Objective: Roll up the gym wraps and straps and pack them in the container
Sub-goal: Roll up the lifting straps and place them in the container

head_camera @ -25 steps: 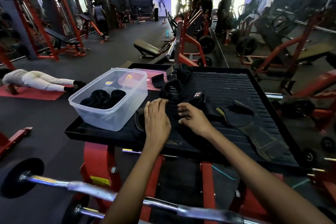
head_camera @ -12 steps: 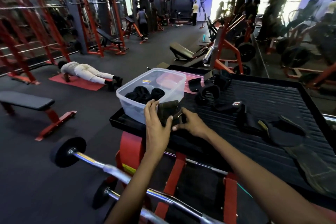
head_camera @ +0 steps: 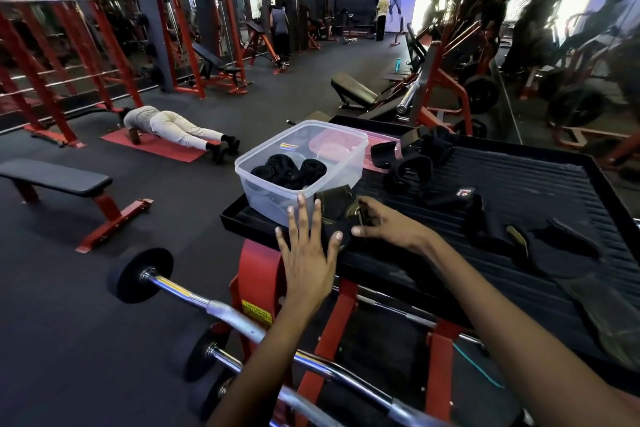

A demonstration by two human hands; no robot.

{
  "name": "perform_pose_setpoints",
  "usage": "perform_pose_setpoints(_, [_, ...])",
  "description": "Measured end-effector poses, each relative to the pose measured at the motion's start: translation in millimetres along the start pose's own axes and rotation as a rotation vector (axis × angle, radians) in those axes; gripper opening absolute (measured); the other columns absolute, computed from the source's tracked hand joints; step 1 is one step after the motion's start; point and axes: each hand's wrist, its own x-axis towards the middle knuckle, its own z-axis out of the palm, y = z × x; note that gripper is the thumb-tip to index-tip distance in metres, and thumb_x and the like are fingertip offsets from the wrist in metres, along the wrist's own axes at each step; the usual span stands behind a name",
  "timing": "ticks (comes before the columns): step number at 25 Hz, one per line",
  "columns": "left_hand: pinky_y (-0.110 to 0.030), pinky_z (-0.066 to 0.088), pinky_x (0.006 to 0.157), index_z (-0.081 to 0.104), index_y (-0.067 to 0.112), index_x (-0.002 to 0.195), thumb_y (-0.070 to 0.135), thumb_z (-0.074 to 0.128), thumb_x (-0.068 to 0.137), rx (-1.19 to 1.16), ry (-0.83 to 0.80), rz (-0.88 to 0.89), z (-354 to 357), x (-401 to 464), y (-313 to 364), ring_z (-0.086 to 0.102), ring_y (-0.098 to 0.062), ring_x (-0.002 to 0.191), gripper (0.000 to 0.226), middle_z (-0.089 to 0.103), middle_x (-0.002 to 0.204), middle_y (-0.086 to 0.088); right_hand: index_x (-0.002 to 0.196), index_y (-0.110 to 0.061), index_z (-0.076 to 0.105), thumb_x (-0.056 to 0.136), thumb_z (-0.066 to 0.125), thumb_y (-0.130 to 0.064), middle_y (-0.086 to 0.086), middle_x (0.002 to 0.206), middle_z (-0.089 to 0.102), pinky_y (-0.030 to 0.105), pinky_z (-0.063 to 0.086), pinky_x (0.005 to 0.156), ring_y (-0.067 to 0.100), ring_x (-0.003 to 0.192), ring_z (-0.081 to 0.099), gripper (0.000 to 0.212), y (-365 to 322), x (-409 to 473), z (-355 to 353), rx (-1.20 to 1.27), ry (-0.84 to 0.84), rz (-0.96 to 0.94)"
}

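A clear plastic container stands at the near left corner of a black ribbed platform; black rolled wraps lie inside it. Just in front of it a dark strap with a metal buckle rests on the platform. My right hand curls over the strap's buckle end, fingers pinching it. Spread flat with fingers apart, my left hand holds nothing beside the strap at the platform's front edge. More black wraps and straps lie behind and to the right.
A pink lid lies behind the container. A chrome barbell crosses below the platform's red frame. A person lies on a red mat on the floor at left, near a black bench. Red gym machines surround the area.
The view has swung left. My hands lifted the strap from the platform's middle toward the container; now my left hand has let go and spread open while the right keeps the buckle end.
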Motion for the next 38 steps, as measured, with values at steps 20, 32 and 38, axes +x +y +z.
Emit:
perform_pose_setpoints(20, [-0.026, 0.047, 0.083, 0.051, 0.013, 0.119, 0.017, 0.048, 0.096, -0.940, -0.434, -0.057, 65.5, 38.7, 159.2, 0.059, -0.017, 0.090, 0.024, 0.058, 0.103, -0.003, 0.131, -0.017, 0.044, 0.083, 0.067, -0.031, 0.007, 0.126, 0.046, 0.034, 0.035, 0.101, 0.024, 0.119, 0.044, 0.055, 11.2, -121.0, -91.4, -0.662, 0.986, 0.175])
perform_pose_setpoints(32, [-0.035, 0.055, 0.079, 0.044, 0.016, 0.129, 0.043, 0.044, 0.095, -1.273, -0.724, -0.375, 92.6, 33.9, 165.1, 0.060, -0.026, 0.109, 0.043, 0.057, 0.124, -0.006, 0.112, -0.013, 0.065, 0.082, 0.067, -0.010, -0.004, 0.101, 0.067, 0.015, 0.043, 0.082, 0.010, 0.095, 0.060, 0.030, 35.3, -157.3, -73.3, -0.395, 0.742, 0.110])
perform_pose_setpoints(38, [-0.032, 0.048, 0.081, 0.046, 0.017, 0.113, 0.017, 0.059, 0.090, -1.469, -0.473, -0.530, 83.7, 42.4, 154.6, 0.059, -0.015, 0.089, 0.026, 0.062, 0.095, 0.000, 0.119, -0.015, 0.057, 0.082, 0.068, -0.038, 0.006, 0.114, 0.053, 0.033, 0.040, 0.092, 0.023, 0.110, 0.049, 0.045, 42.3, -147.5, -71.1, -0.685, 0.606, 0.349])
